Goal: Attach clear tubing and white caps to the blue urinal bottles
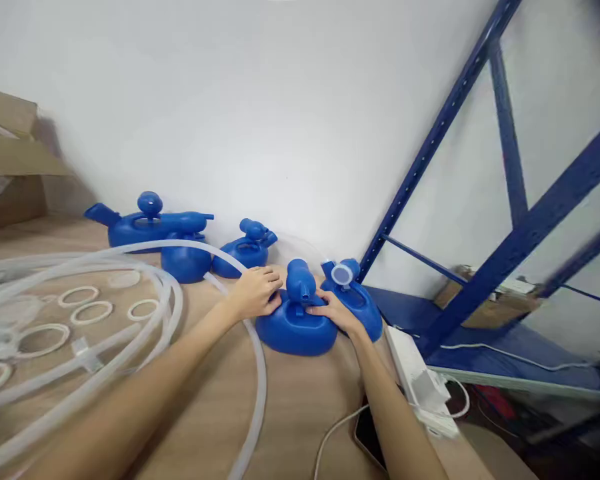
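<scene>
Just ahead of me a blue plastic bottle [297,335] sits on the wooden table, with a rounded, spouted piece [300,281] on top. My left hand [255,292] has its fingers curled against the bottle's left side. On the other side, my right hand [334,311] grips the bottle near its handle, with the thumb in front of the base of the top piece. Close behind my right hand stands another blue bottle [365,313] with a pale round disc [342,275] facing me. A translucent hose [260,387] passes beneath my left wrist.
More blue bottles [185,262] stand along the wall. Coiled hose [167,307] and several white rings [91,312] cover the left side. A cardboard box [15,160] is at far left. At right are a phone [369,433], a white power strip [410,367] and a blue metal rack [510,250].
</scene>
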A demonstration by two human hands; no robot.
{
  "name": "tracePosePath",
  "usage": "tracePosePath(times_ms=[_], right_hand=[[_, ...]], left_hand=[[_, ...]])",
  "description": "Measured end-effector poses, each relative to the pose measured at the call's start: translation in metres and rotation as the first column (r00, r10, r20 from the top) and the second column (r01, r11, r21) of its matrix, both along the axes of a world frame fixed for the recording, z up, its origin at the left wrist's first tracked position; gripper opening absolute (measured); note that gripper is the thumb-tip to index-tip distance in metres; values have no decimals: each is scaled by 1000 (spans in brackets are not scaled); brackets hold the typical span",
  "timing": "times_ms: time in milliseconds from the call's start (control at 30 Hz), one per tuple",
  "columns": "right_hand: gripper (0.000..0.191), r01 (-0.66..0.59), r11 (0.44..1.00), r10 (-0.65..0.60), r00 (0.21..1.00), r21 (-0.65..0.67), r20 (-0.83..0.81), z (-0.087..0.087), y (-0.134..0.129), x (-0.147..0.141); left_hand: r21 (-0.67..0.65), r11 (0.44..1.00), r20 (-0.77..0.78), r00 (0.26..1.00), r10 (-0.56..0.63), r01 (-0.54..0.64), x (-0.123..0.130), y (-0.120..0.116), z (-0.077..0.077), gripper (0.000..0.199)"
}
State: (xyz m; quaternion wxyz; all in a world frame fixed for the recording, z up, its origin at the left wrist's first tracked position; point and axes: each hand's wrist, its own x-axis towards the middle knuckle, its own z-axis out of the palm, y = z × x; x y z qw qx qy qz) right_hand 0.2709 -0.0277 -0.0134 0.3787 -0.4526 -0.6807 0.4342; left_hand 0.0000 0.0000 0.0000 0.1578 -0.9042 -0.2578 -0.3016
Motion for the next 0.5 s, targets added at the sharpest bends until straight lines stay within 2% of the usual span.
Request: tracePosePath(times_ms=[133,500], right_hand=[[42,-4,1000,4,1000,-6,-2,-1,-2,0],[39,5,999,-5,1000,-36,-14,4,-6,-2]], left_hand=[[-12,1000,12,1000,0,0,-1,0,-1,12],[-76,997,60,998,14,-9,-4,-3,1,17]])
